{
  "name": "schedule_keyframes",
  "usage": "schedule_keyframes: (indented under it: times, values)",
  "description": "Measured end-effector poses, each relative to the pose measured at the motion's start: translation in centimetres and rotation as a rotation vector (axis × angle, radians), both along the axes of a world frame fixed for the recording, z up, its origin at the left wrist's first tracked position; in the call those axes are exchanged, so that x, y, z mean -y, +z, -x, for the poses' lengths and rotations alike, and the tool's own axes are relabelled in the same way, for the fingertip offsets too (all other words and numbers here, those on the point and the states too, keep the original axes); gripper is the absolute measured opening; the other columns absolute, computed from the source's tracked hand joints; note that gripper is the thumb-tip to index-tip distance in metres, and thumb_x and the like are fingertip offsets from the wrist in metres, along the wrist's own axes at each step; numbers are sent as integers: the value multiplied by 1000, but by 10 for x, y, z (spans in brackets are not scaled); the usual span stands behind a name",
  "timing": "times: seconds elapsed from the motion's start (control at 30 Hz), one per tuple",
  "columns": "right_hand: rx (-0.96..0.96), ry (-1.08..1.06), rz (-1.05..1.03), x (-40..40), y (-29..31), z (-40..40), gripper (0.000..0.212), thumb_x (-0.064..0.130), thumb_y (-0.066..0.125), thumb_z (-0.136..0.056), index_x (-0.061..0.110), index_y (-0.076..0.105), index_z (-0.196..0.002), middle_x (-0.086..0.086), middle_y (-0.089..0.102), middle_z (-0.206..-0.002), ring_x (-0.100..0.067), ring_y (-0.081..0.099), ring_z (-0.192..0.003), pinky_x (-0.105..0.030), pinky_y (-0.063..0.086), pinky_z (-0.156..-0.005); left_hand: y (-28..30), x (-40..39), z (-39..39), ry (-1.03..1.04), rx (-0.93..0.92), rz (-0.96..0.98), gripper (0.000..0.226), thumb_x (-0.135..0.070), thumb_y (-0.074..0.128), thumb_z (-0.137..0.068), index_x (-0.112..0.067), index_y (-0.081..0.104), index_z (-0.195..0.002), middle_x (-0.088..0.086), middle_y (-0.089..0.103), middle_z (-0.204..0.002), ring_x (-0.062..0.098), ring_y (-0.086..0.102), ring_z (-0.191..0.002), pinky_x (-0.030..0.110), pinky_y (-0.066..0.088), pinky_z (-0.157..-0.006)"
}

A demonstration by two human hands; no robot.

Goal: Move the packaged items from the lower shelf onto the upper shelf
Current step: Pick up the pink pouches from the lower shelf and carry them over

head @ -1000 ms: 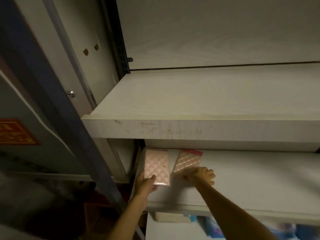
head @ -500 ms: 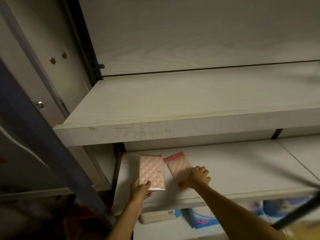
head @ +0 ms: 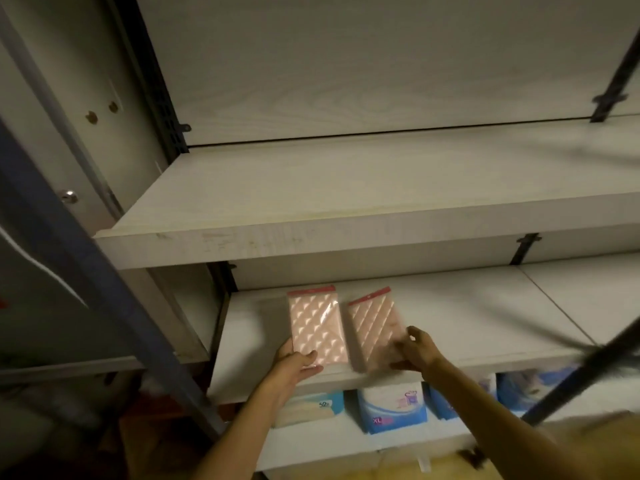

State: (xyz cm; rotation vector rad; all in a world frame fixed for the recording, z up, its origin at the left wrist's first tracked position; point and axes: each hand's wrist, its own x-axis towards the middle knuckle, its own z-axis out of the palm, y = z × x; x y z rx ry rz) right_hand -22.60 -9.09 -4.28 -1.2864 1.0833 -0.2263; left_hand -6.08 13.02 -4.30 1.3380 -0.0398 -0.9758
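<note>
Two flat pink quilted packages with red top strips are above the lower shelf (head: 467,327). My left hand (head: 294,367) grips the bottom edge of the left package (head: 317,323), thumb on top. The near end of the right package (head: 375,327) is pinched by my right hand (head: 417,349) and looks raised off the board. The upper shelf (head: 346,188) above them is a pale wood-grain board with nothing on it.
A shelf below the lower one holds blue and white soft packs (head: 391,405) and a flat box (head: 304,408). A grey-blue metal post (head: 104,289) slants down the left side. Black brackets (head: 523,247) sit at the right. A dark blurred bar (head: 588,368) crosses the lower right.
Both packages have come nearer the shelf's front edge. My right hand went from lying on top of the right package to pinching its near end. The camera view has shifted.
</note>
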Motion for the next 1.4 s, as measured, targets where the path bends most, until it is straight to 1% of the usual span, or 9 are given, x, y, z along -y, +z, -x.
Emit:
schedule_keyframes:
  times: [0.07, 0.17, 0.4, 0.67, 0.83, 0.93, 1.1, 1.27, 1.4]
  values:
    - [126, -37, -19, 2, 5, 40, 24, 7, 60, -95, -1, 55, -118, -27, 62, -117, -41, 67, -96, -41, 61, -61, 0, 11, 20, -42, 10, 12, 52, 10, 65, -88, -9, 53, -135, 17, 58, -137, 30, 65, -113, 33, 61, -76]
    - [204, -41, 8, 10, 12, 95, 22, 10, 61, -94, 1, 57, -114, -23, 67, -109, -35, 71, -91, -36, 61, -64, 5, 32, 58, -125, 50, 20, 46, 8, 63, -89, -9, 57, -131, 13, 69, -124, 26, 71, -100, 34, 61, -77]
    - [264, -109, 63, 45, 34, 215, 17, 7, 57, -96, 10, 59, -112, -15, 70, -103, -31, 72, -88, -35, 60, -65, 18, 99, 164, -304, 123, 31, 43, 5, 64, -89, -9, 59, -130, 14, 72, -120, 30, 70, -108, 40, 59, -84]
    - [329, -228, 164, 101, 54, 361, 21, 8, 59, -96, 7, 61, -117, -20, 71, -105, -38, 71, -89, -46, 60, -70, 41, 188, 292, -438, 214, 69, 39, 0, 62, -92, -13, 60, -129, 9, 74, -117, 27, 70, -108, 36, 58, -84]
    - [355, -376, 234, 138, 77, 446, 18, 9, 59, -95, 12, 62, -113, -12, 72, -100, -32, 72, -83, -39, 59, -66, 71, 250, 372, -532, 284, 121, 36, -2, 61, -93, -18, 62, -125, 6, 75, -115, 24, 72, -104, 43, 59, -88]
    - [360, -412, 296, 166, 97, 485, 24, 12, 61, -95, 15, 61, -118, -10, 71, -105, -30, 71, -87, -34, 58, -63, 98, 287, 410, -546, 318, 168, 34, -1, 61, -93, -19, 62, -122, 5, 75, -112, 23, 73, -101, 35, 59, -78]
    - [395, -463, 405, 225, 149, 528, 21, 7, 59, -95, 12, 61, -115, -10, 71, -103, -29, 69, -87, -32, 58, -60, 148, 355, 457, -543, 411, 252, 32, -3, 63, -92, -19, 63, -119, 4, 76, -108, 22, 74, -94, 33, 59, -72]
    - [424, -504, 510, 296, 205, 544, 18, 6, 57, -95, 10, 64, -111, -9, 69, -91, -23, 64, -75, -28, 56, -54, 200, 428, 486, -462, 569, 330, 26, -10, 63, -91, -28, 59, -110, 6, 68, -114, 26, 69, -101, 31, 58, -62]
    - [449, -461, 574, 356, 251, 550, 16, 5, 56, -95, 10, 62, -109, -6, 66, -90, -20, 62, -76, -29, 55, -59, 241, 482, 506, -369, 713, 393, 25, -13, 62, -93, -19, 55, -117, 2, 64, -111, 20, 66, -96, 32, 60, -62]
